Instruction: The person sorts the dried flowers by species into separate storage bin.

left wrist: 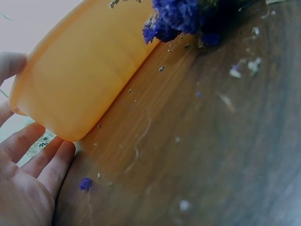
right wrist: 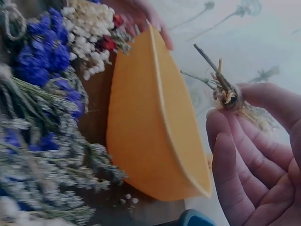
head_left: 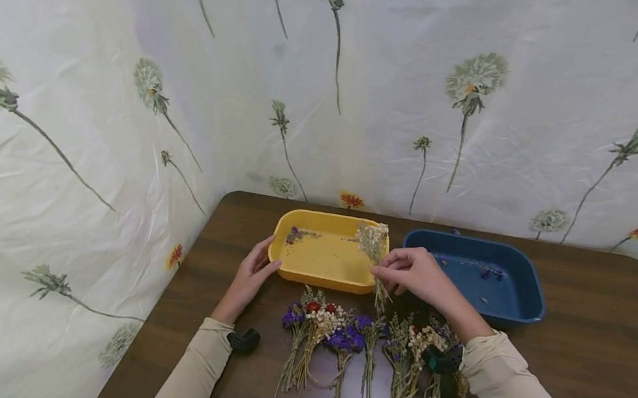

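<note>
Wispy cream dried-flower bundle (head_left: 372,243) near yellow plastic tray (head_left: 324,283)
Pinched by right hand (head_left: 418,275), flowering beyond fingertips (right wrist: 218,123); touching tray with left hand (head_left: 251,271) outspread

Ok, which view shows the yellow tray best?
The head view: it shows nearly the whole yellow tray from above, with plant bits inside. The left wrist view catches only part of its outer wall; the right wrist view shows mostly outer wall plus a slanted strip of the inside.
</note>
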A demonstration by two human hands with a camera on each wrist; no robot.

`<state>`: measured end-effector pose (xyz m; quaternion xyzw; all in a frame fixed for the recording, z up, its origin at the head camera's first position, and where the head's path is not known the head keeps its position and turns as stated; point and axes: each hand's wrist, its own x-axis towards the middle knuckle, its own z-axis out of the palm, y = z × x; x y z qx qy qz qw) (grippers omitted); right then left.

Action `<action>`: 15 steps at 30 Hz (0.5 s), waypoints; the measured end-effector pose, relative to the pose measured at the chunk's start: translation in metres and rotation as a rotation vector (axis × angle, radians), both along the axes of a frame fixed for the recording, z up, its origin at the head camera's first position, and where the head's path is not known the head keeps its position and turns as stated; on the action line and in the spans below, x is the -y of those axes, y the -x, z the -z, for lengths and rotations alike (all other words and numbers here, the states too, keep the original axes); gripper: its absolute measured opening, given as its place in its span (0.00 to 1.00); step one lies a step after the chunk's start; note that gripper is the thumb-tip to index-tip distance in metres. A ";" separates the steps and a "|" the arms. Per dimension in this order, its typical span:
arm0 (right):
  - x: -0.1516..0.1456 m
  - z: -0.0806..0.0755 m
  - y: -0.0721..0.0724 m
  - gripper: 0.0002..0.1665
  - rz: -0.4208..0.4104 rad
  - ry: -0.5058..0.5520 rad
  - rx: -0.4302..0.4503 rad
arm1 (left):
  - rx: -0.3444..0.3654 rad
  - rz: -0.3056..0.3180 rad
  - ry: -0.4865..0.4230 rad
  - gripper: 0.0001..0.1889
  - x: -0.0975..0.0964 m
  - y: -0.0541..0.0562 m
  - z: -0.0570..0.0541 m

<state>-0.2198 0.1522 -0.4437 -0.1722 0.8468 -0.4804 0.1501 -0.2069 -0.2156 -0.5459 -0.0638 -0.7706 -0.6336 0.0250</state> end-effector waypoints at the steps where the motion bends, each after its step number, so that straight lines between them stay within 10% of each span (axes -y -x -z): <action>1: 0.002 -0.001 0.004 0.19 0.000 -0.001 -0.001 | 0.003 -0.001 0.000 0.31 0.000 0.000 0.000; 15: 0.020 -0.007 0.044 0.19 -0.074 -0.126 -0.002 | -0.012 0.009 -0.020 0.32 0.001 0.002 0.001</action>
